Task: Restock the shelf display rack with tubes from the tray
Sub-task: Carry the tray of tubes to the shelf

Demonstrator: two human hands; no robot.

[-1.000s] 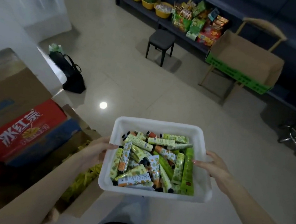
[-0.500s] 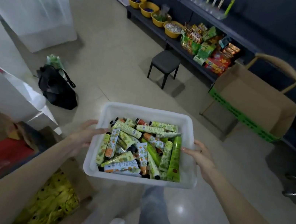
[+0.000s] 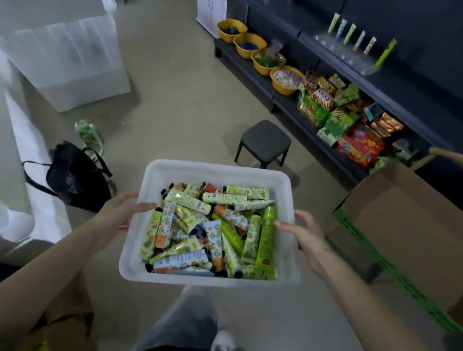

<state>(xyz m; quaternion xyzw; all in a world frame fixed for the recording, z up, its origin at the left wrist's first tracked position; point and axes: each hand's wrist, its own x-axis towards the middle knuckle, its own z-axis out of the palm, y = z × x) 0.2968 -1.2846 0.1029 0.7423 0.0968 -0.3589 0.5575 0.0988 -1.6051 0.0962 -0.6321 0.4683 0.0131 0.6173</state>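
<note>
Tube-filled tray point(image 3: 219, 169) between hands point(image 3: 117, 216) point(image 3: 304, 236)

- Two hands: the left hand point(image 3: 119, 215) and the right hand point(image 3: 305, 235), with fingers gripping opposite sides of one white tray point(image 3: 219, 169).
- Loose tubes point(image 3: 265, 238) between the fingers: an overlapping heap, too many to count exactly.
- Six upright tubes point(image 3: 350, 33) in one display rack point(image 3: 349, 57), far beyond the right fingers.
- Four yellow bowls point(image 3: 249, 45) in a row, far beyond the fingers.
- One dark stool point(image 3: 266, 134), beyond the fingers.
- One black bag point(image 3: 78, 178), left of the left fingers.
- One cardboard box point(image 3: 415, 231), right of the right fingers.
</note>
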